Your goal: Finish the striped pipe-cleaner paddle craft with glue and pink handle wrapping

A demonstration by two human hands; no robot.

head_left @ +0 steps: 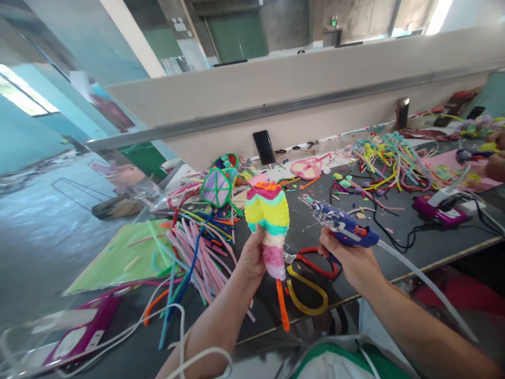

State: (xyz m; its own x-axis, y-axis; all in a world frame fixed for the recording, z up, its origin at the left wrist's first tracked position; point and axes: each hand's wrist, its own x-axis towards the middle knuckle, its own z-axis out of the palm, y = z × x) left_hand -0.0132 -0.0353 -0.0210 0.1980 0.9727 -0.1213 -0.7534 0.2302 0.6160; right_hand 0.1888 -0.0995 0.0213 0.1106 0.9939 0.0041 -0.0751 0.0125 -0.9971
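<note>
My left hand (252, 258) is closed round the lower part of a fuzzy pipe-cleaner figure (269, 216), striped orange, pink, yellow, teal and pink, with an orange stem hanging below. My right hand (349, 258) grips a blue glue gun (341, 225), its nozzle pointing left toward the figure, a short gap between them. A clear glue stick trails from the gun's back toward the lower right. Both hands are raised above the dark table (414, 237).
Loose pipe cleaners (197, 247) lie in a heap at left beside a green sheet (118, 258). Red and yellow scissors (311, 273) lie under my hands. A black phone (264, 147) leans on the partition. Another person's hands (495, 158) work at far right near a second glue gun (437, 208).
</note>
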